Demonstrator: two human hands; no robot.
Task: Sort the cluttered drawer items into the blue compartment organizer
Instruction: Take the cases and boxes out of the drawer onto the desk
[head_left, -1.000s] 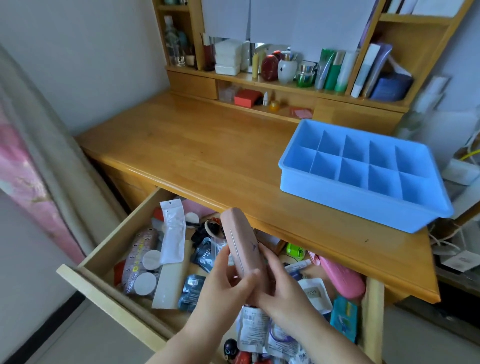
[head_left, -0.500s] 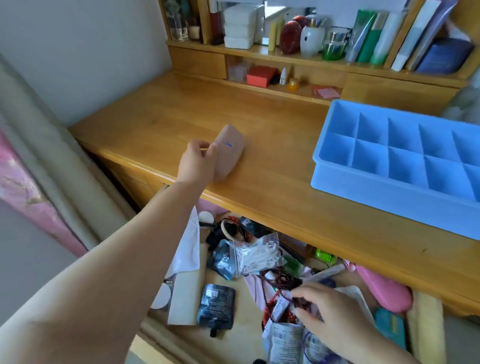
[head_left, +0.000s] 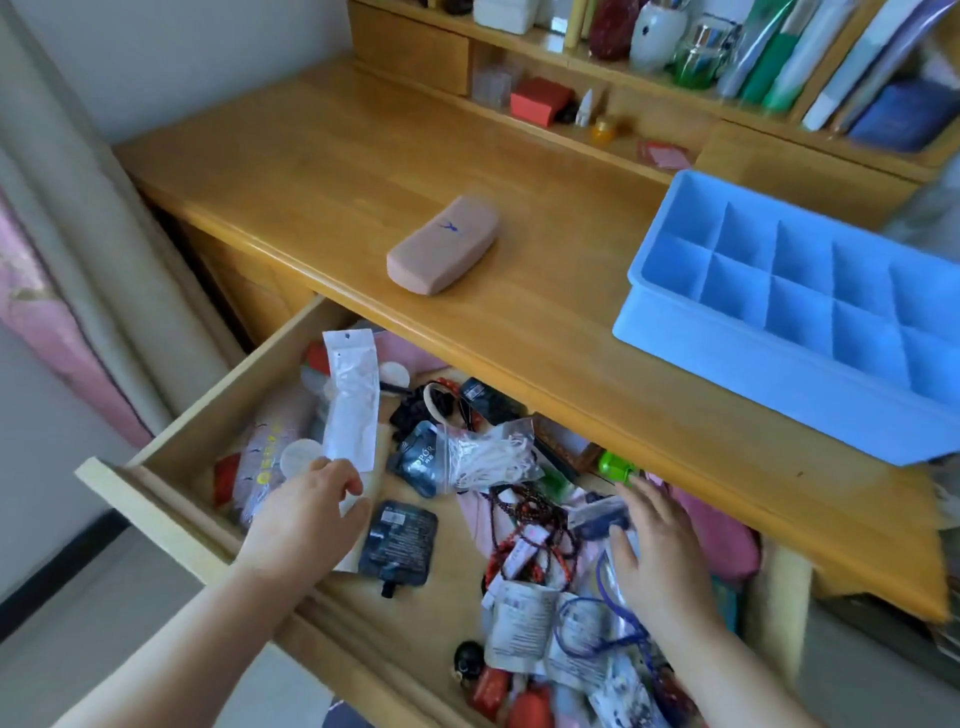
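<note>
While my left hand is pinching the white packet and my right hand is hovering loose-fingered, I am risking snagging the tangled beads

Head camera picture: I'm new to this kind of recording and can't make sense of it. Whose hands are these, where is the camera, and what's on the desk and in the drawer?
There is no machine here. A person wears one wide-angle camera on the head, looking forward and down, so the two bare arms at the bottom are the wearer's own.

On the wooden desk lie a closed pink case and, to the right, a blue compartment organizer whose visible cells are empty. Behind them is a shelf with bottles and books.

Below, the open drawer is full of clutter: sachets, a bag of cotton swabs, bead strings, paper packets.

The left hand reaches to the lower end of a long white packet, fingers touching it. The right hand rests, fingers fairly straight, on the packets at the right. Neither hand has lifted anything.
</note>
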